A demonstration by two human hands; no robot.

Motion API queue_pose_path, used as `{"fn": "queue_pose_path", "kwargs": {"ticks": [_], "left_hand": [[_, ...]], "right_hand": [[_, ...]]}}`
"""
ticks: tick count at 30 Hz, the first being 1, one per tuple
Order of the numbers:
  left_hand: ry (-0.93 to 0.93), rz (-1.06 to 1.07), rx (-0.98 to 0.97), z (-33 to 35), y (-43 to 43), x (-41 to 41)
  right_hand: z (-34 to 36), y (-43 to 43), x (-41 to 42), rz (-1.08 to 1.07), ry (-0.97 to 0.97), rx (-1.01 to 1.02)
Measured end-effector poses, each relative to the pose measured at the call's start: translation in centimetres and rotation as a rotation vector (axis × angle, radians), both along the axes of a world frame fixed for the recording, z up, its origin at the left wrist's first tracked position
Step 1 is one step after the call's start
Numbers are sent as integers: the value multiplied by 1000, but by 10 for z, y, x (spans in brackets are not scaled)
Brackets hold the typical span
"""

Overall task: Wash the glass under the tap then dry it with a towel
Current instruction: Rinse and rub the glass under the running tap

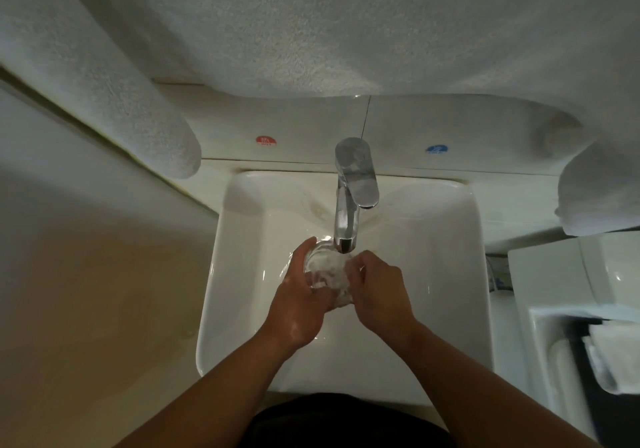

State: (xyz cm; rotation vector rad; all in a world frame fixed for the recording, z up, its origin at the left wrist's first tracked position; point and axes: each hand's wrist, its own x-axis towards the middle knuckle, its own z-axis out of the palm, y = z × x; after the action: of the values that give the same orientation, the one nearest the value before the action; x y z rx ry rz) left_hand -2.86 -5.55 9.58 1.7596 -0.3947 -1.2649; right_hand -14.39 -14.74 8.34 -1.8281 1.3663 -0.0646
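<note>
Curling the fingers of my left hand round the left side of the glass, I am gripping it, while my right hand is holding its right side with bent fingers, so both hands are closed on it. I am holding the glass just below the spout of the tap, where water is splashing white over it, above the basin of the white sink. A white towel is hanging above the tap, with a red sticker and a blue sticker showing on the tiles beneath it.
</note>
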Motion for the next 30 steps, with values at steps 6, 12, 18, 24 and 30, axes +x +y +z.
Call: {"fn": "queue_pose_path", "kwargs": {"ticks": [6,12,18,24,30], "left_hand": [[-103,-5,-1,0,5,0],[14,37,-12,6,-3,-1],[-38,32,15,-1,2,1],[-57,25,38,5,-2,1],[-154,-39,78,1,2,1]], "right_hand": [[2,3,-4,126,-73,56],[2,-2,3,16,-21,3],[2,3,0,145,-20,-2],[-1,6,2,26,-17,-10],[-3,7,-2,49,8,3]]}}
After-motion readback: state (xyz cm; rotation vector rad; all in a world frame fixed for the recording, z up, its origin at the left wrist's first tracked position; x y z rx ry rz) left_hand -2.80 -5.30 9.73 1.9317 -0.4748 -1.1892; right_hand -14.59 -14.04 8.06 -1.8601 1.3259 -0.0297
